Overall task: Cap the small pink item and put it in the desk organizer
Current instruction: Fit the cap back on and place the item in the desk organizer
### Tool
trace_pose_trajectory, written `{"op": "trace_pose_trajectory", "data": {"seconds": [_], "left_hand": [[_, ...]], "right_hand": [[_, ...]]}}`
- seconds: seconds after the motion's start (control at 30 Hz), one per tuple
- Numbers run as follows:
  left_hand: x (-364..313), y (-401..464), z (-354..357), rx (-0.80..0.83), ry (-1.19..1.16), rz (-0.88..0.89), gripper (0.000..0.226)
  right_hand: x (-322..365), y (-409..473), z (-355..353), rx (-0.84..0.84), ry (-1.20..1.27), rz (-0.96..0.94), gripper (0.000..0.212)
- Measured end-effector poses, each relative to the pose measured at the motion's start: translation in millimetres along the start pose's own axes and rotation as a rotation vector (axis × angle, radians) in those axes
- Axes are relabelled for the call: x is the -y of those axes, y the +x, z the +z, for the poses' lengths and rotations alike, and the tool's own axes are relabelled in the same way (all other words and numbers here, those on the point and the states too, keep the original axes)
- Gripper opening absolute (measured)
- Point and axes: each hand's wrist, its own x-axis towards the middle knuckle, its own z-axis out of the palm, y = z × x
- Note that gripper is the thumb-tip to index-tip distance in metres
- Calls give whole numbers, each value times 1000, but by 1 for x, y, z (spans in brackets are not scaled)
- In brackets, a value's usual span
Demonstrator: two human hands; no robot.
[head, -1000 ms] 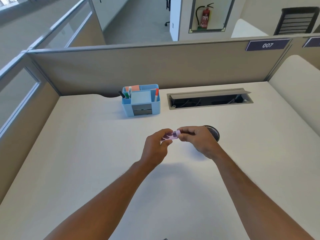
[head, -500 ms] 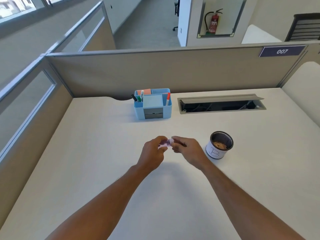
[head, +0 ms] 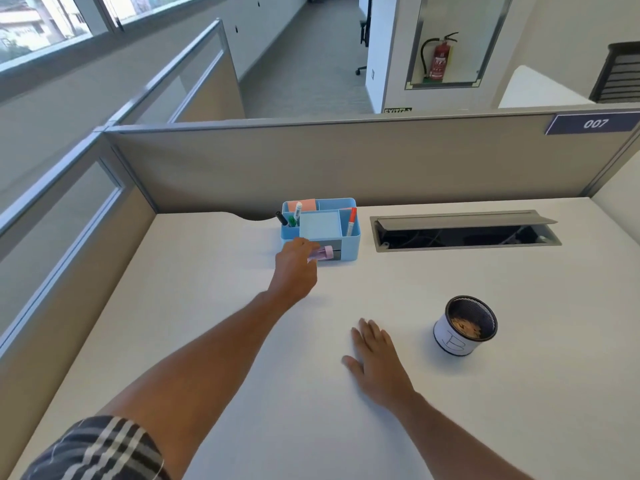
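My left hand is stretched out to the front of the blue desk organizer at the back of the desk. It grips the small pink item, a short capped tube that pokes out to the right of my fingers, level with the organizer's lower front slot. The organizer's top compartments hold markers and sticky notes. My right hand lies flat on the desk, palm down, fingers apart, holding nothing.
A round black mesh cup with a white label stands right of my right hand. An open cable tray is set into the desk behind it. Beige partitions wall the desk at the back and left.
Both hands held the pink item together at mid-desk. Now my left hand alone has carried it forward to the organizer, and my right hand has let go and dropped flat onto the desk.
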Motion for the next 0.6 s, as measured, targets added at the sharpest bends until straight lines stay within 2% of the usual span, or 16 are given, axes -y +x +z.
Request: {"op": "trace_pose_trajectory", "data": {"seconds": [0.07,0.13,0.6], "left_hand": [[0,21,-2,-10,80,46,35],[1,40,-2,-11,131,73,36],[8,97,24,88,125,62,34]], "right_hand": [[-2,-3,5,-32,-54,-21,68],[-4,-3,8,-72,-87,-34,62],[-10,-3,18,-161,-108,-66,60]]}}
